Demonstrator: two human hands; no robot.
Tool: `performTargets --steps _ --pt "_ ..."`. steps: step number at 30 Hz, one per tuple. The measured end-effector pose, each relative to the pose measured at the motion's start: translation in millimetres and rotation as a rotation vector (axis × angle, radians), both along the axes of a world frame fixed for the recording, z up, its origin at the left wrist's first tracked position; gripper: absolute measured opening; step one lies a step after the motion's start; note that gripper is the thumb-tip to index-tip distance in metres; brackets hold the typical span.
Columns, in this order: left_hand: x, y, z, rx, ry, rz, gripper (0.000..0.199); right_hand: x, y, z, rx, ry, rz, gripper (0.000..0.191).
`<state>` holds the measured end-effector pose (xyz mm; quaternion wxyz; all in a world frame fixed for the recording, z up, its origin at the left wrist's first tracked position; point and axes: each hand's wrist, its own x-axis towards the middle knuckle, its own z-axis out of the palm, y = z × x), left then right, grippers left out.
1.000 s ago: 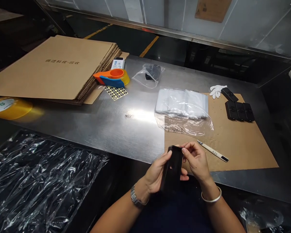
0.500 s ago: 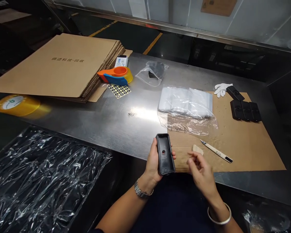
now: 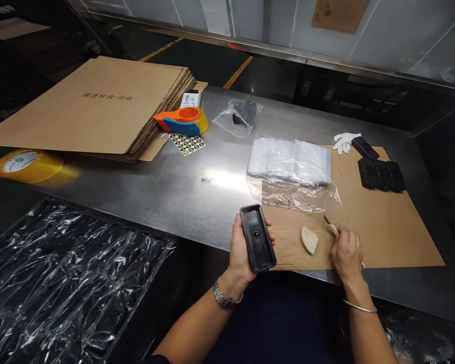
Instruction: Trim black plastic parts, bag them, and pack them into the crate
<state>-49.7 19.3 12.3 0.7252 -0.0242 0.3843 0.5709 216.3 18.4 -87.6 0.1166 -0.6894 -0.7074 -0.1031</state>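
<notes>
In my left hand [image 3: 239, 253] rests a black rectangular plastic housing [image 3: 257, 240], hollow side up, with a small round hole in its floor. My fingers wrap around its edges. My right hand [image 3: 347, 253] is closed on a craft knife [image 3: 331, 225] over the cardboard sheet [image 3: 394, 227]; the blade points away to the upper left, and the palm hides most of the handle. Between the two hands lies a small beige block [image 3: 309, 239] on the cardboard.
Clear plastic bags [image 3: 290, 161] are stacked behind the hands. Several black housings [image 3: 381, 175] and a white glove [image 3: 345, 142] lie at the right. Leftward are a tape dispenser [image 3: 185, 121], a sticker sheet [image 3: 187, 144], flattened cartons [image 3: 98, 111], a tape roll [image 3: 26, 166] and a bagged black part [image 3: 244, 112].
My right hand has moved right, from beside the beige block to the craft knife, and closed on it. The housing in my left hand has tilted slightly.
</notes>
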Motion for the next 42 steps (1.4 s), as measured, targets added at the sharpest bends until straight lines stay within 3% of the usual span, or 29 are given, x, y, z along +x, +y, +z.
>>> performTargets --steps 3,6,10,13,19,24,42 --pt "0 0 0.6 0.036 0.011 0.039 0.047 -7 -7 7.5 0.073 0.126 -0.087 0.035" --pt "0 1 -1.3 0.056 0.007 0.043 0.048 -21 -18 26.8 -0.014 0.362 -0.099 0.04" --pt "1 1 -4.3 0.082 -0.012 0.019 0.053 -44 -35 59.9 -0.253 0.677 0.13 0.042" --pt "1 1 -4.5 0.09 0.002 0.018 0.054 -66 -46 82.7 -0.539 0.896 0.283 0.038" --pt "0 1 -2.2 0.124 0.058 0.022 0.061 -106 -58 113.5 -0.974 1.107 0.41 0.03" --pt "-1 2 0.8 0.181 0.086 0.045 0.061 -121 -59 120.3 -1.141 1.162 0.396 0.036" --pt "0 -1 -0.1 0.276 0.131 0.068 0.059 -125 -57 120.8 -1.19 1.154 0.371 0.037"
